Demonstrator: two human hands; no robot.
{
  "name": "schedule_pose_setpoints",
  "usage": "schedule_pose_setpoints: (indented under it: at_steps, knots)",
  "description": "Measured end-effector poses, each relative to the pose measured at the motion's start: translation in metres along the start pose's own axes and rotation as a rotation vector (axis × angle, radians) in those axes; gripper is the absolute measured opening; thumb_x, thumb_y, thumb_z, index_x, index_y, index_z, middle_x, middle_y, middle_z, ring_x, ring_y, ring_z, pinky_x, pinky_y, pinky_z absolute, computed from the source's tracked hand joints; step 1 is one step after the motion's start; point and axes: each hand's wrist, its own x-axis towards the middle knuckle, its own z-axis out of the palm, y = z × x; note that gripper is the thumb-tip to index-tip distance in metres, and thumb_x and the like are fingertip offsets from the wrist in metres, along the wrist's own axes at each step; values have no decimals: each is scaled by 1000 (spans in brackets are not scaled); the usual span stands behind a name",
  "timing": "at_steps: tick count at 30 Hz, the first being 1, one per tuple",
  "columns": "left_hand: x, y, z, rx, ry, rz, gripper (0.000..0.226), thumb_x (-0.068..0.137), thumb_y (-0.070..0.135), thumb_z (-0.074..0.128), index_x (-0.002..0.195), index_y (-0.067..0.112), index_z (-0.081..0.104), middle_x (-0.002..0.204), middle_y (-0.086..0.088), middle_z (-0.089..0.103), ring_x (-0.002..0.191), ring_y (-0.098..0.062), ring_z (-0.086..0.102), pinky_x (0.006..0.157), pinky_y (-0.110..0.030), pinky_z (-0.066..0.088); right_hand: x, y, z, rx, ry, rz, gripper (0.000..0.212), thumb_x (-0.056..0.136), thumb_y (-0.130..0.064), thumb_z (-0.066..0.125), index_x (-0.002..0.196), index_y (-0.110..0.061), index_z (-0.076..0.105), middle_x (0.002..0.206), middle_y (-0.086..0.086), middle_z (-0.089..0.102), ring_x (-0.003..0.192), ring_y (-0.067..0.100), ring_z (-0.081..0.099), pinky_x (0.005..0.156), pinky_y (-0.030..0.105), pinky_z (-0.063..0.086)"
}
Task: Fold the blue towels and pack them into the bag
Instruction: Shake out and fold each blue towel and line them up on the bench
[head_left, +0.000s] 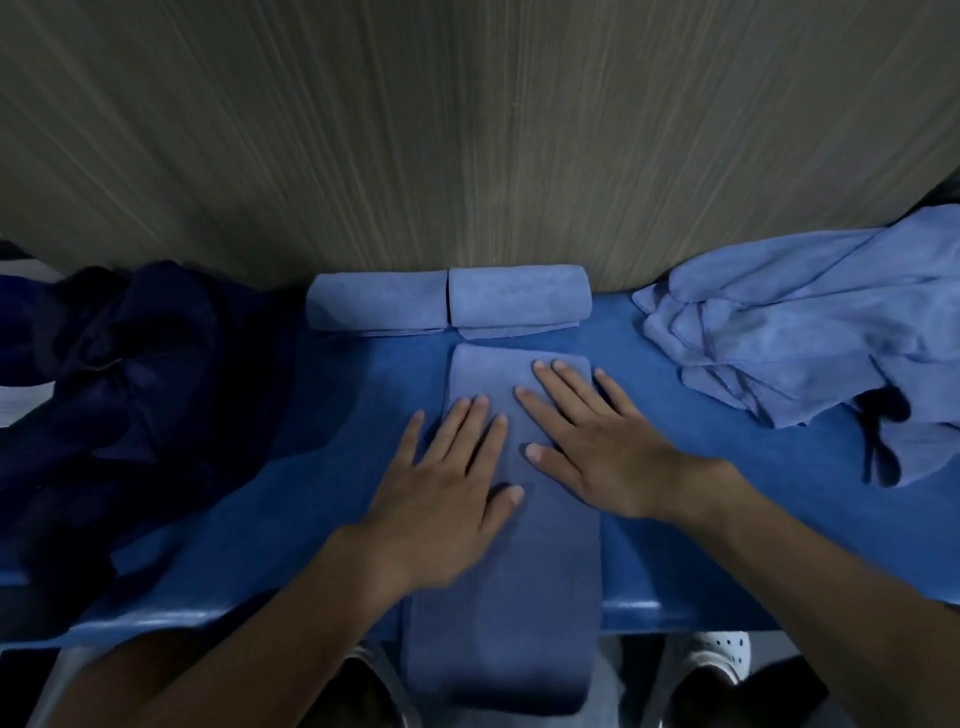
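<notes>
The near end of a long folded blue towel (498, 623) hangs over the front edge of the bench (727, 493), between the person's forearms. Further up, both hands lie flat on it. The left hand (441, 499) has its fingers (478, 426) straight and spread, gripping nothing, with the little finger off the cloth's left edge. The right hand (608, 447) is just beside it and a bit further forward, also pressing palm-down with straight fingers.

Beyond the strip's far end, two folded towels (376, 306) (519, 296) sit side by side, touching, against the wood-grain wall (467, 130). To the right is a loose heap of unfolded towels (805, 332). To the left slumps dark navy fabric that looks like the bag (130, 364), well apart from the hands.
</notes>
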Motion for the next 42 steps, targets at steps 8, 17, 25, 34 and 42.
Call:
schedule_pose_setpoints:
  at_steps: [8,17,25,34,42]
  knots:
    - [50,-43,-22,-546,407,-376,50,86,55,58,122,20,52,120,-1,47,114,-24,46,98,-46,41,24,16,-28,250,260,326,64,83,-68,44,128,-23,51,131,2,49,127,24,37,101,41,27]
    - [64,-61,-25,-607,139,-470,57,77,65,65,115,27,47,125,3,30,126,-21,29,107,-40,25,30,25,-28,384,112,576,47,68,-69,69,83,-26,60,108,-2,38,117,24,31,97,39,25]
    - [65,-66,-29,-873,226,-429,26,72,44,78,78,25,61,89,12,60,92,-12,57,98,-45,44,31,21,-34,642,170,501,33,70,-48,79,70,-21,59,75,-11,58,84,14,54,93,41,34]
    - [61,-72,-37,-1100,146,-329,15,80,16,79,93,16,73,86,3,74,81,-7,69,74,-18,54,32,33,-24,911,93,423,48,47,-63,67,87,-37,68,83,-9,73,87,16,67,100,54,41]
    - [66,-72,-28,-1115,512,-160,20,79,-9,71,83,10,65,81,-1,66,72,-1,59,66,-13,47,33,33,-23,1013,465,202,12,81,4,70,82,-5,62,78,17,64,65,12,54,63,33,48]
